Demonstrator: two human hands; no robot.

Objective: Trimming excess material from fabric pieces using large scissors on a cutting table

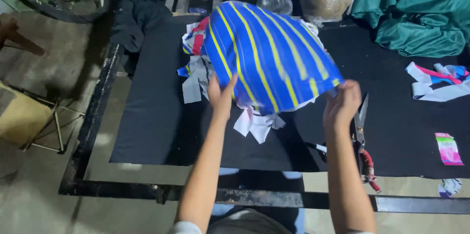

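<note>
Over black table (156, 131) — hands grip blue yellow-striped cloth (267, 52) | scissors (361, 121) beside

Both forearms are bare from wrist to above the elbow. A white short sleeve (186, 227) edge shows at the bottom of the frame, left of centre. The left hand (221, 98) and right hand (342, 107) wear no gloves or rings.

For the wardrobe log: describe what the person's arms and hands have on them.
Both forearms are bare to above the elbow. The left hand and right hand wear no gloves, and no rings, watch or bracelets show. A pale short sleeve edge shows at the left upper arm.
</note>
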